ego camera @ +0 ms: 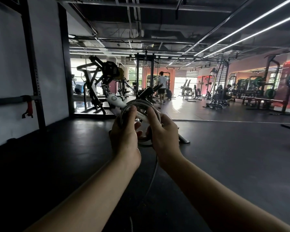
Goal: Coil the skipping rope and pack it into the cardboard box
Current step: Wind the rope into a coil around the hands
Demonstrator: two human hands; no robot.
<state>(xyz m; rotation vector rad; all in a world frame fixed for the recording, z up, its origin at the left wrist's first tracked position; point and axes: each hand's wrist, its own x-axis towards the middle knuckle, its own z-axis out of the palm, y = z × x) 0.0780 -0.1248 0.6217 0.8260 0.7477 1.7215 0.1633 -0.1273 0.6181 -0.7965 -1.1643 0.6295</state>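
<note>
I hold a grey skipping rope [141, 103] wound into small loops in front of me, at the frame's centre. Its white handle [116, 101] sticks out up and to the left from the coil. My left hand [124, 136] grips the left side of the loops, thumb over the top. My right hand [164, 133] clasps the right side, thumb pressed on the handle's end. A loose length of rope [153, 174] hangs down between my forearms toward the floor. No cardboard box is in view.
Dark rubber gym floor [65, 148] spreads all around. A white wall with a black rack upright [32, 64] stands at left. Weight machines [100, 81] lie ahead, with racks and benches [258, 91] at right. A person [161, 86] stands far off.
</note>
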